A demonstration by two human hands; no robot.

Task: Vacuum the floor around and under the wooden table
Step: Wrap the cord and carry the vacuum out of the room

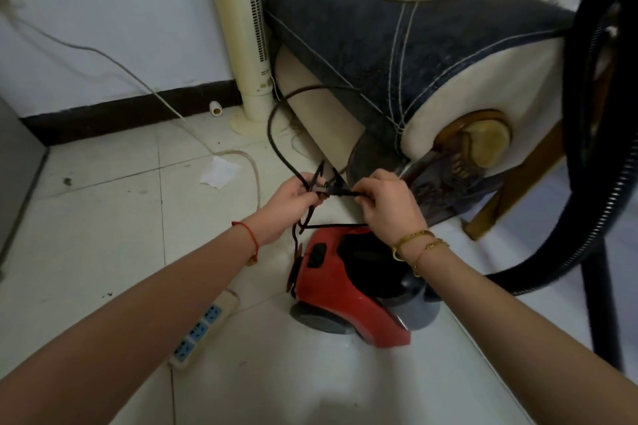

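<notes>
Left hand (288, 203) grips a bundle of thin black power cord (276, 145), fingers curled round it. Right hand (386, 203) pinches the same cord near the black plug (329, 190), which sits between the two hands. Cord loops up from the hands toward the armchair base and back down; another strand runs down to the vacuum. Red thread bracelet (250, 238) on left wrist, gold bangles (419, 245) on right wrist.

Red and black canister vacuum cleaner (345, 290) with grey wheel sits on the pale tiled floor (103, 217), just below the hands. Its black ribbed hose (600, 148) arcs up along the right edge.

White power strip with blue sockets (202, 331) lies on the floor left of the vacuum, partly under the left forearm. Cream armchair with dark blue fabric cover and wooden trim (397, 38) stands behind the hands. Cream tower fan (247, 28) stands by the white wall, left of the armchair. Crumpled white paper (221, 172) on the floor, touching a beige cable (138, 76).
</notes>
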